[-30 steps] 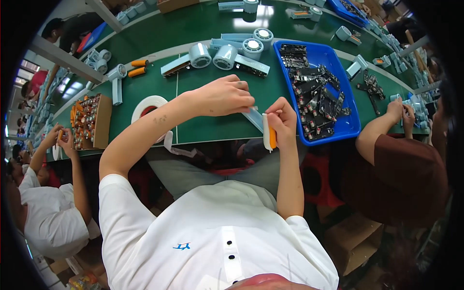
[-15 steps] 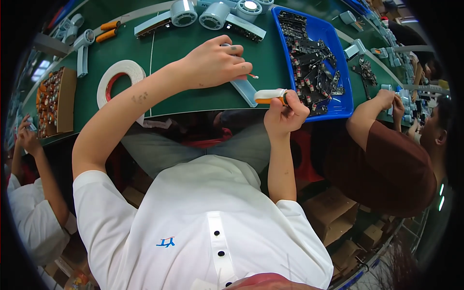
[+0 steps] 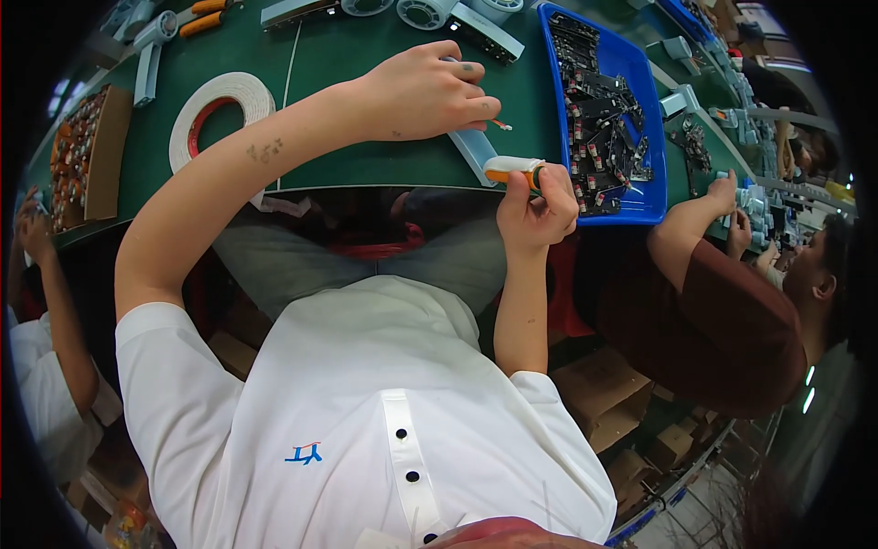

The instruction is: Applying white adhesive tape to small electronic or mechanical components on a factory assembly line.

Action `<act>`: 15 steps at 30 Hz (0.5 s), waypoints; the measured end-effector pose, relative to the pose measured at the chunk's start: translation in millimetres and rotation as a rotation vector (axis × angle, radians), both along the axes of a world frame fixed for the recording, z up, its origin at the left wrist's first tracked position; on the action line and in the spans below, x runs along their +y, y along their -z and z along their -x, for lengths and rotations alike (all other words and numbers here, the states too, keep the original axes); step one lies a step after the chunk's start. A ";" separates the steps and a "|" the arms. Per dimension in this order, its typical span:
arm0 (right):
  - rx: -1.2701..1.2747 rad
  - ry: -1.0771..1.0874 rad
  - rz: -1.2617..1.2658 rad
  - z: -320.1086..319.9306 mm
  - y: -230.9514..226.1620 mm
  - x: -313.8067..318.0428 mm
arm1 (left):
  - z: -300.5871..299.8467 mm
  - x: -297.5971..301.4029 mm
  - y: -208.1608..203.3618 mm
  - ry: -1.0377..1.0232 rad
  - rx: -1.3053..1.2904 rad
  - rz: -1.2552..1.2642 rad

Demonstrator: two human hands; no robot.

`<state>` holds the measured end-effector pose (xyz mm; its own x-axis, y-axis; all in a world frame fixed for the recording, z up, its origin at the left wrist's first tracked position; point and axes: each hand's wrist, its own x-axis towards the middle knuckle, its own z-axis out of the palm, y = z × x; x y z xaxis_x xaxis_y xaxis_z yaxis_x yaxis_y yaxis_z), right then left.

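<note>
Over the green tabletop [image 3: 366, 156], a small orange-tipped pin [image 3: 498, 124] is pinched by the left hand [image 3: 425, 91], a white-and-orange tool [image 3: 512, 167] is clamped by the right hand [image 3: 538, 206], best kept steady.

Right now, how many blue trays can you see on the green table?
2: one big blue plastic tray full of small dark parts, beside the right hand; another blue tray at the far edge, mostly cut off. Others may be hidden.

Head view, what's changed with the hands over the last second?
The right hand turned its white and orange tool from upright to lying level at the table edge. The left hand stayed on the pale strip, now pinching a thin orange-tipped piece. The blue tray and tape roll stayed put.
</note>
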<state>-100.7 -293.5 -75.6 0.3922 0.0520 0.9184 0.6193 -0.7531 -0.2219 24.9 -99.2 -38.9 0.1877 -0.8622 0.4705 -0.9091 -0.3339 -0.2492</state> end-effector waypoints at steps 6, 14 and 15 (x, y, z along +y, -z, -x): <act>-0.011 0.008 0.125 -5.7 -6.9 -0.1 | 2.0 0.6 -0.8 -0.010 0.055 0.018; 0.187 -0.140 0.160 -20.4 -24.2 -3.1 | -1.7 -4.0 1.9 -0.037 0.249 0.357; 0.240 -0.172 0.161 -22.4 -29.2 -4.5 | 0.0 -4.8 1.6 -0.081 0.295 0.360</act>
